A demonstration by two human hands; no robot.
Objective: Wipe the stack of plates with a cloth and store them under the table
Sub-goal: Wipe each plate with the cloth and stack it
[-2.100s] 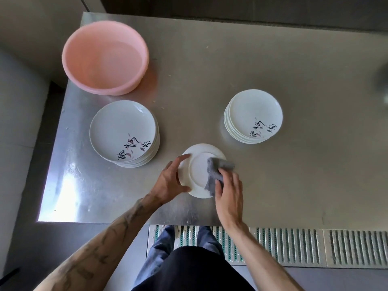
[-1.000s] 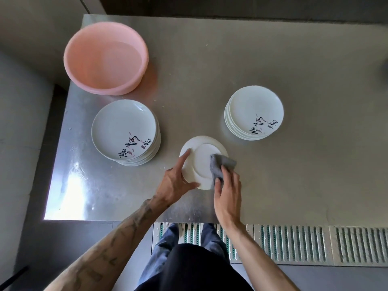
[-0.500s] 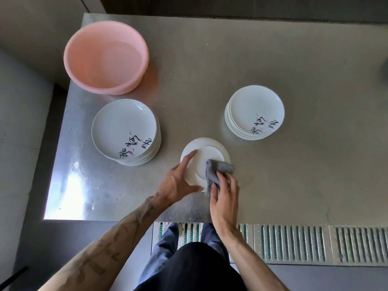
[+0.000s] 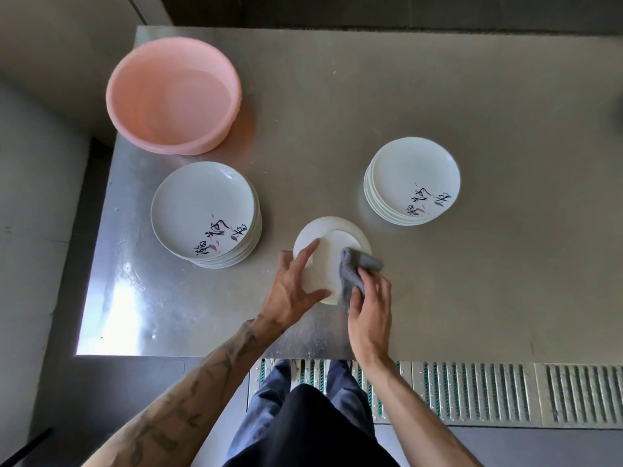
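Observation:
A single white plate is held bottom side up over the steel table. My left hand grips its left rim, thumb on the near edge and fingers over the back. My right hand holds a grey cloth and presses it on the plate's right side. A stack of white plates with black lettering stands to the left. A second, smaller stack stands at the right.
A pink plastic basin sits at the table's far left corner. The table's left edge runs close to the left stack. A metal floor grating lies below the near edge, by my legs.
The cloth has rubbed back and forth over the right part of the plate's underside. The plate has shifted slightly in my left hand's grip. Both stacks and the basin stayed put.

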